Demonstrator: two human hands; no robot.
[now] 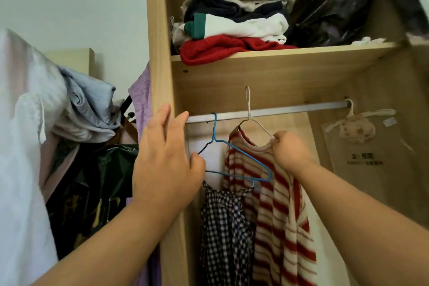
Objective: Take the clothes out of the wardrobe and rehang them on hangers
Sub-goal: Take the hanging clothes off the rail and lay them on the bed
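Fingers (279, 139) of your right hand (290, 153) pinch the white wire hanger (248, 109) carrying the striped shirt (278, 216) (hook above the rod (301, 108)). Your left hand (167, 158) is spread, thumb touching the blue hanger (246, 156).

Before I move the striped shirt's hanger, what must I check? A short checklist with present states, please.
1. Right hand grips the white hanger: ok.
2. Striped shirt seated on both hanger arms: cannot tell.
3. White hanger's hook resting on the rail: not ok, it is raised above.
4. Free rail right of the blue hanger: ok.
5. Left hand clear of the shirt: ok.
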